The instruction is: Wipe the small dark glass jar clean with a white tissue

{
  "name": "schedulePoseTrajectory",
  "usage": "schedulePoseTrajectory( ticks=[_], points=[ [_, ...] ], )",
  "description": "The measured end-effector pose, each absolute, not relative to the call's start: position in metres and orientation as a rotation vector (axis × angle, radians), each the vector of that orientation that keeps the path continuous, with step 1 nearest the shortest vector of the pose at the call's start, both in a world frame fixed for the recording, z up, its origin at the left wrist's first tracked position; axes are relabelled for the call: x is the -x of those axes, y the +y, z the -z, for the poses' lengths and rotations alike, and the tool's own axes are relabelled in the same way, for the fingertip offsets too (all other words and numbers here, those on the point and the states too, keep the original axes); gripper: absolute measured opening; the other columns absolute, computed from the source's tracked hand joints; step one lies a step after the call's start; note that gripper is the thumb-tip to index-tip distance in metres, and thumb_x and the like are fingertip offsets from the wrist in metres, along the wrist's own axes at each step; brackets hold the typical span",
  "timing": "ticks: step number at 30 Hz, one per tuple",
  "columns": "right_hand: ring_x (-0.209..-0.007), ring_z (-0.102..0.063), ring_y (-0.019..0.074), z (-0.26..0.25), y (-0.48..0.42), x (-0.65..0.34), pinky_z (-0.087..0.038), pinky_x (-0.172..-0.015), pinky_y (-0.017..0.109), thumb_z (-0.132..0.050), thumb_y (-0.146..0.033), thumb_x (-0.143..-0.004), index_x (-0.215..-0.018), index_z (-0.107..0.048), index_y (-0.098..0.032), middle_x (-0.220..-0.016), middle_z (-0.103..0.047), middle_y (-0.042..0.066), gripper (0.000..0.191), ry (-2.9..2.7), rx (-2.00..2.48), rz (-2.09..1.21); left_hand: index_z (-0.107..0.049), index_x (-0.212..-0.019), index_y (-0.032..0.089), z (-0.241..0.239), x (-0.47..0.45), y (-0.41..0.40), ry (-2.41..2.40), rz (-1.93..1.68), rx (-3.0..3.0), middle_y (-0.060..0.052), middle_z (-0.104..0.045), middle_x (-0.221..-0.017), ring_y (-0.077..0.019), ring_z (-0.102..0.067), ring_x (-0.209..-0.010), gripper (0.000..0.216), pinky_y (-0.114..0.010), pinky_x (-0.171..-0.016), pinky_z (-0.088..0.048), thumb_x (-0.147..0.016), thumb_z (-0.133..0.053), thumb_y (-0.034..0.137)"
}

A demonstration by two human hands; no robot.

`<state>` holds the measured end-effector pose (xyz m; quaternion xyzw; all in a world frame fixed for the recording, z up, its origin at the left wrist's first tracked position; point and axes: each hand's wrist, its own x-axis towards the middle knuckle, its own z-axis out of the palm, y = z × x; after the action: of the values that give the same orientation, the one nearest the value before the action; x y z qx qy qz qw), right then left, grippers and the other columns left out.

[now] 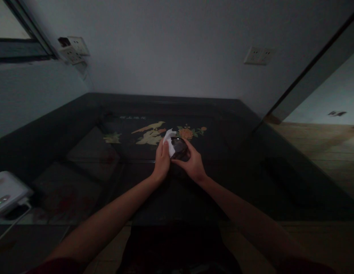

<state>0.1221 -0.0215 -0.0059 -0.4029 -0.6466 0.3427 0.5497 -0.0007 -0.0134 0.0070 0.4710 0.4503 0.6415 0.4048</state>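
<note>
- White tissue point(169, 137) sits between the left hand point(162, 160) and a dark, shiny round thing point(179, 147). It looks like thin paper, and one corner pokes up past the fingers.
- The left hand is nearly flat, with its fingers close together. It holds the tissue against the left side of the round thing, maybe so the soft paper stays pinned there.
- The right hand point(196, 164) is bent in a curve and holds the round thing. Its thumb goes along the near side and its fingers go around the far side. That shape likely fits the round side well and helps stop it slipping.
- The round thing is between the two hands, right by the right hand's thumb and fingers. Having a hand on each side probably makes it steady.
- Both hands are over the dark, shiny table point(230, 148), near a bird picture point(150, 133) and an orange flower point(185, 133). It is too dark to tell if the round thing touches the table.
- A white box point(10, 190) with a cord point(13, 226) is well apart, on the left.
</note>
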Motion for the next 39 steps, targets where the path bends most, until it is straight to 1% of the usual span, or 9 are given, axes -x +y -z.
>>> schedulePoseTrajectory(
  ticks=[3,7,10,13,16,18,21,30,39],
  points=[
    [-0.125,-0.054,0.0294,0.003,-0.025,-0.122,-0.043,-0.108,0.046,-0.084,-0.034,-0.063,-0.138,-0.047,-0.02,-0.134,-0.057,0.013,0.084,-1.641,0.973,-0.726,-0.064,-0.086,0.014,-0.008,0.005,-0.003,1.143,-1.604,-0.875,-0.005,-0.066,-0.082,-0.0175,-0.061,-0.077,0.032,-0.028,-0.073,-0.049,-0.082,-0.055,0.044],
    [-0.127,-0.052,0.0288,0.001,-0.025,-0.124,-0.042,-0.108,0.046,-0.084,-0.034,-0.064,-0.14,-0.045,-0.025,-0.137,-0.056,0.01,0.086,-1.724,0.932,-0.702,-0.064,-0.081,0.014,-0.012,0.009,0.005,1.075,-1.494,-0.65,-0.003,-0.064,-0.076,-0.0151,-0.06,-0.071,0.022,-0.025,-0.068,-0.049,-0.077,-0.059,0.034],
    [-0.127,-0.053,0.0291,0.003,-0.019,-0.126,-0.042,-0.108,0.047,-0.084,-0.035,-0.064,-0.139,-0.045,-0.025,-0.137,-0.055,0.01,0.085,-1.687,0.927,-0.746,-0.065,-0.088,0.014,-0.01,0.008,0.004,1.064,-1.488,-0.72,-0.005,-0.067,-0.085,-0.0171,-0.063,-0.079,0.026,-0.028,-0.076,-0.05,-0.081,-0.057,0.037],
    [-0.128,-0.052,0.029,0.006,-0.013,-0.13,-0.041,-0.11,0.047,-0.083,-0.032,-0.064,-0.137,-0.047,-0.024,-0.137,-0.055,0.01,0.082,-1.612,0.955,-0.752,-0.063,-0.108,0.018,-0.004,0.002,-0.007,1.053,-1.526,-0.961,-0.007,-0.067,-0.109,-0.0199,-0.062,-0.102,0.038,-0.031,-0.092,-0.047,-0.088,-0.049,0.047],
    [-0.128,-0.051,0.0292,0.007,-0.009,-0.132,-0.041,-0.109,0.047,-0.082,-0.027,-0.062,-0.136,-0.049,-0.023,-0.137,-0.055,0.011,0.08,-1.546,0.982,-0.771,-0.048,-0.132,0.024,-0.004,-0.005,-0.022,1.072,-1.514,-1.169,-0.007,-0.052,-0.138,-0.0201,-0.048,-0.129,0.047,-0.033,-0.109,-0.035,-0.093,-0.042,0.049],
    [-0.127,-0.053,0.0288,0.007,-0.01,-0.131,-0.041,-0.109,0.047,-0.08,-0.025,-0.062,-0.136,-0.049,-0.022,-0.136,-0.056,0.011,0.08,-1.521,0.981,-0.813,-0.039,-0.139,0.025,-0.007,-0.008,-0.031,1.087,-1.505,-1.218,-0.007,-0.043,-0.147,-0.0197,-0.04,-0.136,0.05,-0.034,-0.114,-0.028,-0.095,-0.039,0.047],
    [-0.127,-0.052,0.0282,0.005,-0.013,-0.128,-0.041,-0.11,0.046,-0.08,-0.025,-0.062,-0.137,-0.047,-0.022,-0.137,-0.055,0.01,0.082,-1.509,0.963,-0.869,-0.036,-0.14,0.025,-0.011,-0.009,-0.034,1.096,-1.496,-1.234,-0.007,-0.042,-0.148,-0.0194,-0.04,-0.136,0.049,-0.034,-0.114,-0.028,-0.096,-0.036,0.046],
    [-0.128,-0.052,0.0283,-0.001,-0.014,-0.128,-0.04,-0.11,0.045,-0.084,-0.037,-0.061,-0.144,-0.039,-0.022,-0.143,-0.05,0.012,0.096,-1.513,0.881,-1.017,-0.044,-0.136,0.026,-0.007,-0.003,-0.024,1.1,-1.556,-1.263,-0.007,-0.046,-0.145,-0.0202,-0.043,-0.133,0.047,-0.033,-0.112,-0.032,-0.095,-0.037,0.049],
    [-0.129,-0.052,0.029,-0.001,-0.01,-0.13,-0.042,-0.109,0.046,-0.086,-0.036,-0.057,-0.144,-0.04,-0.021,-0.142,-0.051,0.014,0.1,-1.447,0.886,-1.077,-0.046,-0.134,0.026,-0.012,-0.002,-0.026,1.072,-1.56,-1.301,-0.008,-0.047,-0.143,-0.0206,-0.044,-0.132,0.046,-0.035,-0.112,-0.031,-0.094,-0.041,0.048]
  ],
)
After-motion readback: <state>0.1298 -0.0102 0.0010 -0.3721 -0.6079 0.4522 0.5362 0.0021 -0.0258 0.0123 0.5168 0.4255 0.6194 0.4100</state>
